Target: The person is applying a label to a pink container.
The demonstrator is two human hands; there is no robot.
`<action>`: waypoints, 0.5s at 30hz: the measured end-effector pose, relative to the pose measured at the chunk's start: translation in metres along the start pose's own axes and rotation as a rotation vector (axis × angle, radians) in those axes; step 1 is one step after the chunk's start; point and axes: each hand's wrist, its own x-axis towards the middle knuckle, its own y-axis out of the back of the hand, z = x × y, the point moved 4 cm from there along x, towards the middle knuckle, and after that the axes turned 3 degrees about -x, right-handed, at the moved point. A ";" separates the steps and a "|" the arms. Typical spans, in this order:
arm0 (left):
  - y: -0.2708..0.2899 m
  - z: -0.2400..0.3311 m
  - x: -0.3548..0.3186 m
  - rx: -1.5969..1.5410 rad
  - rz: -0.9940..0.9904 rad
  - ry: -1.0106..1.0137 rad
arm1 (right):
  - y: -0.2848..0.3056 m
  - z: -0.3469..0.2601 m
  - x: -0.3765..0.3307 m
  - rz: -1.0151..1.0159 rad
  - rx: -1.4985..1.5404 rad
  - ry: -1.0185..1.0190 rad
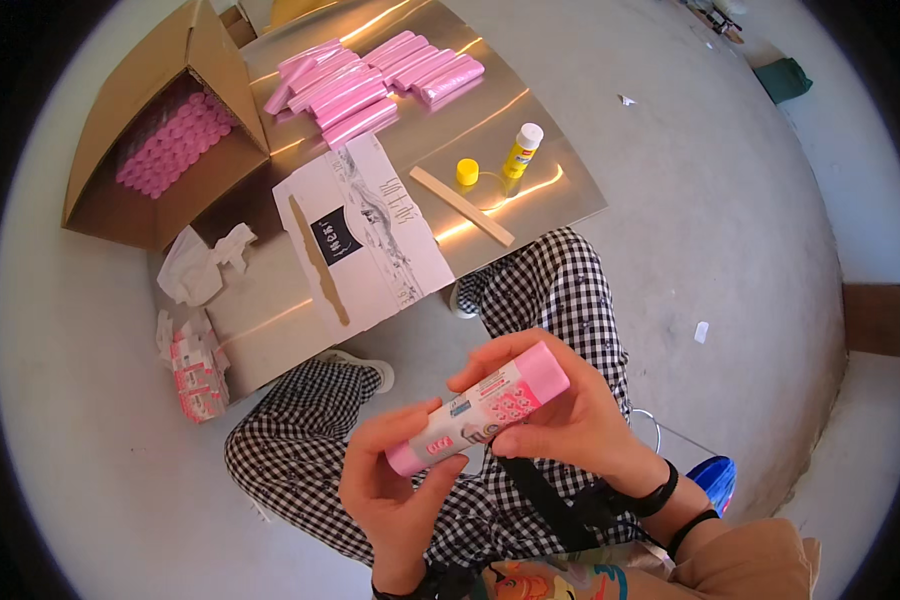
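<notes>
A pink roll (490, 405), which looks like rolled plastic bags, is held level over my lap with a printed white and pink paper label around it. My left hand (395, 490) closes on its lower left end, thumb and fingers at either side. At the upper right end, my right hand (575, 415) grips it, with the thumb against the label. Beyond my knees, the metal table (560, 190) bears a flat white printed cardboard sheet (370, 225), a wooden strip (460, 207), an upright yellow glue stick (523, 152) and a yellow cap (468, 172).
Several unlabelled pink rolls (355, 90) lie piled at the table's far side. An open cardboard box (120, 110) packed with pink rolls lies at the left. Crumpled white paper (190, 268) and a stack of printed labels (198, 372) are along the table's left edge.
</notes>
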 end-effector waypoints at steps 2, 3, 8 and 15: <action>-0.001 0.006 -0.001 0.134 -0.061 -0.222 | 0.004 0.000 0.000 -0.041 0.015 -0.134; -0.002 0.008 -0.002 0.172 -0.060 -0.253 | 0.004 -0.001 -0.001 -0.042 0.015 -0.135; -0.004 0.019 -0.001 0.292 -0.128 -0.333 | 0.006 -0.002 0.000 -0.071 -0.022 -0.014; -0.002 0.006 -0.002 -0.115 -0.207 0.189 | 0.004 -0.001 0.000 -0.202 -0.043 -0.102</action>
